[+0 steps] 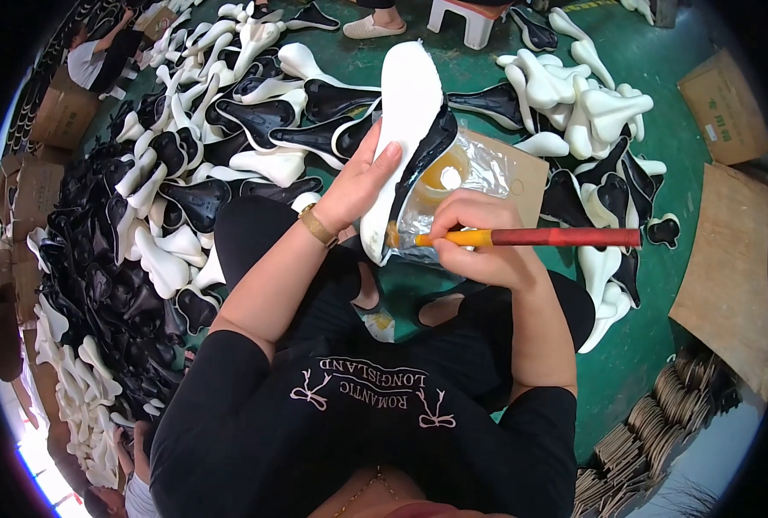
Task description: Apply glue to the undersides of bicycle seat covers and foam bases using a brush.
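My left hand (358, 186) grips a bicycle saddle, a white foam pad (410, 91) with a black shell (436, 142) along its right side, tilted up in front of me. The thumb lies on the white face; the other fingers are mostly behind it. In my right hand (485, 233) is a brush (565, 237) with a red and yellow handle, pinched between thumb and fingers. Its bristles touch the saddle's lower right edge. Just beyond that hand stands a round container of yellowish liquid (447, 168), partly hidden by the saddle, on clear plastic sheeting (490, 161).
Many white foam pads (164, 259) and black saddle shells (198, 203) lie heaped on the left. Another pile of white pads (613, 108) is at the far right. Cardboard (522, 177) lies under the plastic. A white stool (461, 22) and a person's foot (375, 24) are ahead.
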Tool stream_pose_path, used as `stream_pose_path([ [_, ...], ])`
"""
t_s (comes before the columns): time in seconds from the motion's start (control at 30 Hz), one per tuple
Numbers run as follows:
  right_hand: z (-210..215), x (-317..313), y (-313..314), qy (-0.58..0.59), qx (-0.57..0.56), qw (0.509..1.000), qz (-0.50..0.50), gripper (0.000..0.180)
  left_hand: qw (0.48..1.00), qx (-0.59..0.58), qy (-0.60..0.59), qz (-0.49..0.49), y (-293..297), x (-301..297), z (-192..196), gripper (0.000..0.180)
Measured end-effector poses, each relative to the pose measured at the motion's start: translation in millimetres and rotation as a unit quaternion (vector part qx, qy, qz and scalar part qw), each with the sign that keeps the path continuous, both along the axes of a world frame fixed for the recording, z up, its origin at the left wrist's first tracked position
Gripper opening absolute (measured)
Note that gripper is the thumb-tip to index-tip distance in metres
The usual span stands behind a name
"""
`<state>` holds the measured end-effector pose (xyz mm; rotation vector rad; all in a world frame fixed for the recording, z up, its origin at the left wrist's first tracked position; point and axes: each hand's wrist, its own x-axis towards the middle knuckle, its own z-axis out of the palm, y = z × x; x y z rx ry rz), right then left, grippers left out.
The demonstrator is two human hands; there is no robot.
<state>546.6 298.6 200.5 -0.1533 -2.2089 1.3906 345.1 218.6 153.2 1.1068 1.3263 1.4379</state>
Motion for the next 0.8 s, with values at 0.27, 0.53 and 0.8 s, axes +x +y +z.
stream_pose_path([
  [0.27, 6, 2, -3, -0.001, 0.006, 1.0, 0.024, 0.008, 0.999, 0.018, -0.039, 0.017, 7, -3, -2, 0.062],
  [0.53, -2, 7, 11, 0.04, 0.045, 0.997, -0.045, 0.009, 0.998, 0.015, -0.067, 0.006, 8, -7, 7, 0.06],
  [0.8, -42, 11, 49, -0.08, -0.075, 0.948, -0.3, 0.008, 0.967, 0.049, 0.246, 0.047, -21, -45, 32, 0.051],
])
